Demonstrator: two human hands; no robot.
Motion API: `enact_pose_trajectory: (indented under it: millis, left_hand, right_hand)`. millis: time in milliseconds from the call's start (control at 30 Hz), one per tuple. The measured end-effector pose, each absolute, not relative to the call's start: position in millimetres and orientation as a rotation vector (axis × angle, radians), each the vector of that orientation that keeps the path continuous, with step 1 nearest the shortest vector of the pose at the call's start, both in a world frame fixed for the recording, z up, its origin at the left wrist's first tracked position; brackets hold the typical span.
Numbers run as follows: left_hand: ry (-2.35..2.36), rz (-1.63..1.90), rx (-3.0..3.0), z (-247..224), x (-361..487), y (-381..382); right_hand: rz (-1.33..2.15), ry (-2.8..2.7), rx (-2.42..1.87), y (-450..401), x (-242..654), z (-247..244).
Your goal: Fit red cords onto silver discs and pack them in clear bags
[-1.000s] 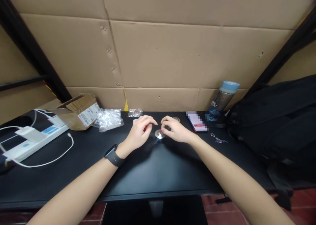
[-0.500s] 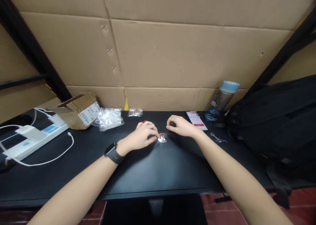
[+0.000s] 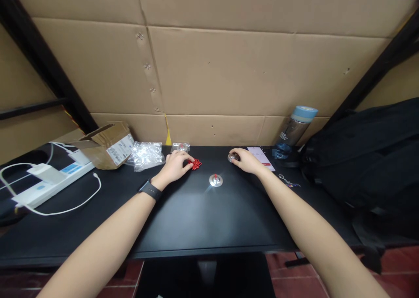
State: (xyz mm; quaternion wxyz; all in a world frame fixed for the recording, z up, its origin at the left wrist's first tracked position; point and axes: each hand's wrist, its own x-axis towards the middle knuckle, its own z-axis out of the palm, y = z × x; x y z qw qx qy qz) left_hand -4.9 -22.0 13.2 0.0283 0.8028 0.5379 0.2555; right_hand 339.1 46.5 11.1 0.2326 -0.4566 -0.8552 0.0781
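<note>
My left hand [image 3: 175, 165] is at the near side of a packaged disc, its thumb and fingertips closed at the edge of a bundle of red cord [image 3: 196, 164] on the black table. My right hand [image 3: 247, 160] grips a small round, shiny metal disc [image 3: 233, 157] at the table's back, partly covered by its fingers. Between the hands and closer to me lies a cymbal-like metal disc [image 3: 216, 180], domed with a flat rim and a bit of red at its centre. Neither hand touches it.
Behind my left hand lies a clear-wrapped disc [image 3: 181, 146]. Leftward are clear plastic bags [image 3: 147, 155], an opened cardboard box [image 3: 109, 145] and a white power strip [image 3: 55, 182] with cables. Rightward are a phone [image 3: 262, 156], a keychain [image 3: 288, 180], a bottle [image 3: 294, 130] and a black backpack [image 3: 369, 158].
My left hand has drawn back leftward from the central disc and uncovered the red cord. My right hand has moved slightly right, and a metal disc now shows in its fingers.
</note>
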Motion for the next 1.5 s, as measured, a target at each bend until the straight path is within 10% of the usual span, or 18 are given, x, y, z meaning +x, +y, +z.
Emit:
enact_pose_trajectory:
  millis: [1500]
  left_hand:
    - [1.125,1.393,2.008,40.2,46.0,-63.9]
  right_hand:
    - [0.708,-1.935,-0.643,-57.6,247.3,53.3]
